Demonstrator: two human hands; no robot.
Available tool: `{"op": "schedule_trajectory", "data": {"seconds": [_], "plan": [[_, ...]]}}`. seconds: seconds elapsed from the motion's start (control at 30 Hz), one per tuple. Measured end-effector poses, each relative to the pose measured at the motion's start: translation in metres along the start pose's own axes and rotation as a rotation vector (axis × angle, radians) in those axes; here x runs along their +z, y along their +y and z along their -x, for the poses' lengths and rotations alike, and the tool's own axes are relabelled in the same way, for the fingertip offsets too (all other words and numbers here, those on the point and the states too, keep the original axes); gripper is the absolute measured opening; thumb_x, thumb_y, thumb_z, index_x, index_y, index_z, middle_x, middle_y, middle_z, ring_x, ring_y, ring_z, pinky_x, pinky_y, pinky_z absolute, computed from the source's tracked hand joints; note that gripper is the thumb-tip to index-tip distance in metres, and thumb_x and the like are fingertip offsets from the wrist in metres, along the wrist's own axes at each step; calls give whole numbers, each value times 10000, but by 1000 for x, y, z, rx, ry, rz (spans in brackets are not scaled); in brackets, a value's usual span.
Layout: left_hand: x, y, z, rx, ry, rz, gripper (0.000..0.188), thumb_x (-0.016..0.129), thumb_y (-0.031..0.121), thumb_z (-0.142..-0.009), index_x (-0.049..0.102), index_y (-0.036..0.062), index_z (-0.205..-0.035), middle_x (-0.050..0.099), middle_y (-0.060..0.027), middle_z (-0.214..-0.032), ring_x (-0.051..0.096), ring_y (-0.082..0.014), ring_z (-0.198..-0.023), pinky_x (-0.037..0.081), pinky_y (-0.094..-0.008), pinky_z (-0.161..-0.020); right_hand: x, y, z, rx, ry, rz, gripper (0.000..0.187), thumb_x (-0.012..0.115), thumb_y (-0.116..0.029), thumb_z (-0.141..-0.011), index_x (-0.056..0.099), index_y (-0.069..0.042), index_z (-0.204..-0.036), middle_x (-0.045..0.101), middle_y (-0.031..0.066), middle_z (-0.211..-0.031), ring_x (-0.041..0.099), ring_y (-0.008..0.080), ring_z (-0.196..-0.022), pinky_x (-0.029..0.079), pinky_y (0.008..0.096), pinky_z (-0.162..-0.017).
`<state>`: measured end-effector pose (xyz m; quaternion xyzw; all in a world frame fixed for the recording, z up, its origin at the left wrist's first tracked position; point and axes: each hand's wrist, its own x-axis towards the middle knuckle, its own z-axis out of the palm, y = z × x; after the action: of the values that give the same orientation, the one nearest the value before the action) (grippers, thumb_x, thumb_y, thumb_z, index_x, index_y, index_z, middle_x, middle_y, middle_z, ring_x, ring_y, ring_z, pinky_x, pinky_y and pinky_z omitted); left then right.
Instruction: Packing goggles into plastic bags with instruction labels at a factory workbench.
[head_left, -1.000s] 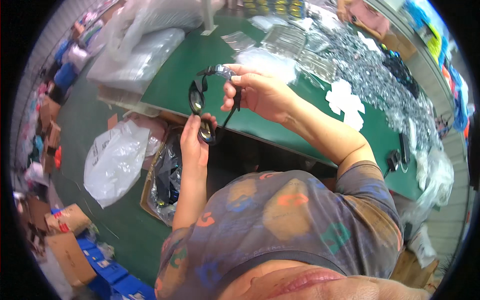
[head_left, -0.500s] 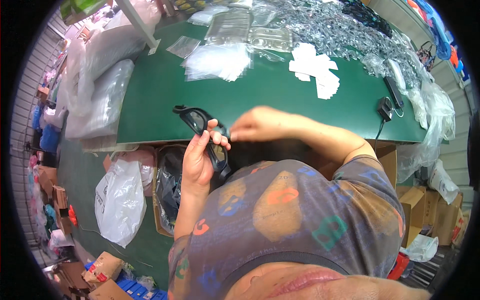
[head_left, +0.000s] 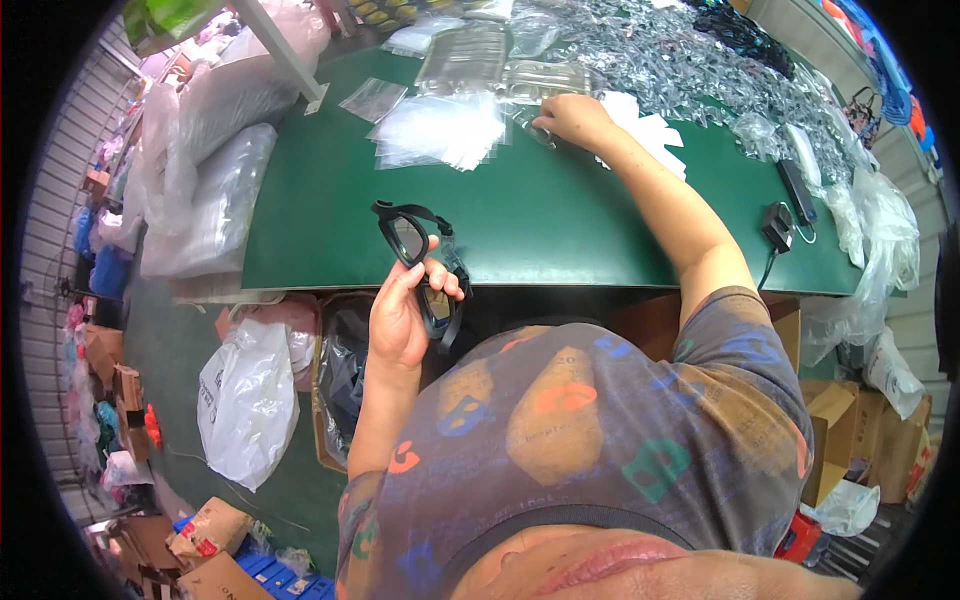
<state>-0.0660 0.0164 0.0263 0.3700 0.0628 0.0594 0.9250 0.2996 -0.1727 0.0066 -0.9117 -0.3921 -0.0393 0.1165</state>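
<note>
A pair of black swimming goggles [head_left: 422,268], with glossy curved lenses and a rubbery frame, is gripped in the left hand [head_left: 402,318] at the near edge of the smooth green table [head_left: 560,215], the fingers curled around one lens. The right hand [head_left: 572,118] is stretched to the far side, its fingertips pressed onto a crinkly clear plastic pouch [head_left: 540,128]. A fanned stack of flat transparent bags [head_left: 440,130] lies just left of it.
</note>
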Motion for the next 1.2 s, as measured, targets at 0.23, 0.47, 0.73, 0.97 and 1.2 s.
{"op": "schedule_trajectory", "data": {"seconds": [0.23,0.47,0.73,0.97,1.2], "plan": [[-3,3,-6,25,-2,-17,370,433,141,-1023,502,-12,-1352,544,-72,-875,580,-232,-876,514,-401,-829,4,15,3,-52,118,69,246,577,-273,-945,667,-46,-915,707,181,-889,678,404,-850,532,523,-758],[1,5,-12,69,28,-34,357,422,129,-1031,506,-7,-1350,552,-80,-903,582,-231,-904,513,-403,-835,-38,-6,16,35,100,180,222,508,-166,-950,646,-67,-1093,710,201,-908,692,412,-866,543,520,-753],[2,2,-31,218,91,-120,345,413,207,-1022,515,-2,-1277,583,-77,-917,599,-208,-900,514,-393,-842,-64,-157,87,-247,58,-916,284,612,-168,-1006,663,1,-1229,695,85,-1128,629,138,-1014,496,296,-928],[7,-2,-33,301,200,-181,342,505,323,-1051,525,73,-1284,612,-30,-1117,576,-129,-1046,462,-311,-946,-36,-221,107,-320,36,-619,595,612,-185,-944,359,-95,-1475,708,216,-910,684,422,-827,533,495,-677],[-6,8,-28,377,126,-454,218,509,158,-1058,508,50,-1247,648,-54,-1002,645,-157,-876,549,-307,-804,-49,-207,111,-191,-55,-888,631,789,-237,-864,504,-57,-1396,459,-18,-682,441,115,-622,416,266,-590]]}}
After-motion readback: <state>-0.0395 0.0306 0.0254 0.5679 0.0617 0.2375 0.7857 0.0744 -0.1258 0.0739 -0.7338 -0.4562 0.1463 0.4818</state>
